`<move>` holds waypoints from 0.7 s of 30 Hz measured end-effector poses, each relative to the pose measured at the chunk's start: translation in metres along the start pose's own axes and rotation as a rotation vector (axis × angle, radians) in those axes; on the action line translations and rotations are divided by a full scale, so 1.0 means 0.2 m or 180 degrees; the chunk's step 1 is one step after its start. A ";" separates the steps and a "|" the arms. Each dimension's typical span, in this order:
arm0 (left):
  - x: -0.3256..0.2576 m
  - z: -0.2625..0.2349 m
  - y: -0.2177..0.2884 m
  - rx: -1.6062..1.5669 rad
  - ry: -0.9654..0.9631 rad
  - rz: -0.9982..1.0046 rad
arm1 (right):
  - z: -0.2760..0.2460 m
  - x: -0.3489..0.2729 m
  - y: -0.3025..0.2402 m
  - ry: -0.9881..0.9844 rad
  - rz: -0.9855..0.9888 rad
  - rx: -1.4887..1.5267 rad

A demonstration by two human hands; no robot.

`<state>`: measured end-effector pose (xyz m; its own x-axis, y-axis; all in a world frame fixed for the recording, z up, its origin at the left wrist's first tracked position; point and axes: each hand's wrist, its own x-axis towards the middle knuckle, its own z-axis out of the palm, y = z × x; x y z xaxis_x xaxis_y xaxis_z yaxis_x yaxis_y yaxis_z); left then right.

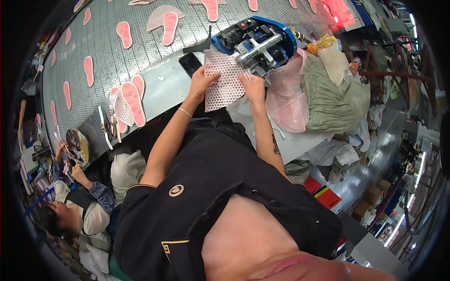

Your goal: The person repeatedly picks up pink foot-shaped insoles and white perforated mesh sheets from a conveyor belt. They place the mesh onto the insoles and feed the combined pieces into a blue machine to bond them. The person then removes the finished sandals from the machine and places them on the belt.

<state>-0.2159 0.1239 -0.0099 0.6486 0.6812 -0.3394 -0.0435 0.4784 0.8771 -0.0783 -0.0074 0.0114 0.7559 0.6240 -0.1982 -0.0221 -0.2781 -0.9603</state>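
Observation:
My left hand [204, 82] pinches the left edge of a pale pink mesh piece [226, 91] with round holes. On its other side my right hand [253, 88] grips the same piece, thumb on top. The sheet is stretched between both hands, in front of a machine [262, 47] with a blue housing and a metal cylinder. Close by my left hand, a black phone [190, 63] lies on the metal table. More pink mesh [287, 100] is heaped to the right of my right hand.
Pink insoles [124, 35] lie in rows on the mesh conveyor [105, 49]; several more [133, 104] are stacked at the table edge. A green-grey cloth bundle [328, 96] sits right. A bottle [321, 44] stands behind it. At far left a co-worker [75, 206] works beside a round tub [78, 146].

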 end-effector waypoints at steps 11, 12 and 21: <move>-0.27 0.05 -0.25 -0.0269 -0.0084 -0.0506 | -0.08 -0.05 -0.05 0.0296 -0.0577 -0.1265; -0.27 0.07 -0.27 -0.0324 -0.0259 -0.0582 | -0.08 -0.06 -0.06 0.0216 -0.0445 -0.1084; -0.12 0.05 -0.21 -0.0488 -0.0074 -0.1050 | -0.04 -0.11 -0.09 -0.0496 0.0128 0.0153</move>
<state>-0.2216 0.0812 -0.0349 0.6638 0.4645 -0.5862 0.0587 0.7491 0.6599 -0.0891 -0.0222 0.0353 0.6432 0.7198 -0.2612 -0.0846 -0.2722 -0.9585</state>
